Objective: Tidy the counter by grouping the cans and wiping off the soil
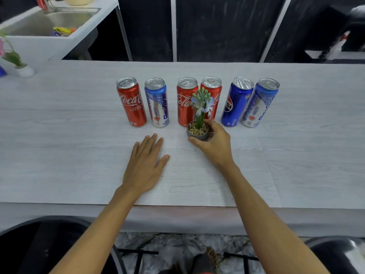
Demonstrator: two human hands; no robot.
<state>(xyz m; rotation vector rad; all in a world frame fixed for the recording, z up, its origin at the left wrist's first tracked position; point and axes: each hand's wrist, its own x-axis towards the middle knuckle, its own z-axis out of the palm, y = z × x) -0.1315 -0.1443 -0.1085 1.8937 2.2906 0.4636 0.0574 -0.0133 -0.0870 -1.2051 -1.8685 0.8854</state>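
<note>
Grip: right hand (214,143) curled round a small grey pot (197,135), thumb on the near side, fingers behind. The pot holds pebbles and a green plant with pale blue flowers. Left hand (147,161) lies flat on the counter (59,135), fingers straight, holding nothing.

Just behind, six cans stand upright in a row across the centre of the frame: end red can (131,101), left silver-blue can (158,102), middle-left red can (183,101), middle-right red can (215,91), dark blue can (236,101), right silver-blue can (258,103). The plant partly hides both middle cans.

Upper left: white potted plant (24,71) and a sink (39,22).
</note>
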